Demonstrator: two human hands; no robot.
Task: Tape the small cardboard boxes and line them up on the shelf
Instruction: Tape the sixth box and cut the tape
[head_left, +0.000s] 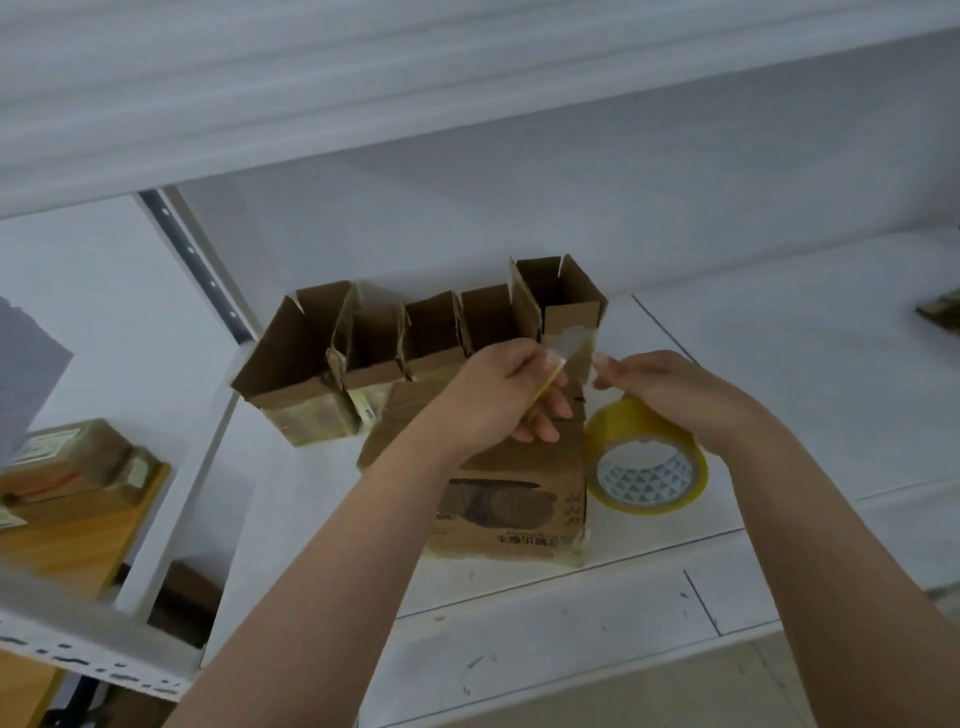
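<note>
1. Printed cardboard box (511, 499) at shelf (779, 364) front, closed top up, long axis running left-right.
2. Row of open boxes (415, 343) just behind; tape roll (647, 467) on its side touching box right.
3. Left hand (498, 400) pinching tape strip (563, 345) over box; right hand (670, 387) pinching strip's other end, above roll.

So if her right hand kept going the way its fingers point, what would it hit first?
Probably the pulled-out strip of tape it pinches, then the left hand; depth is hard to judge.
</note>
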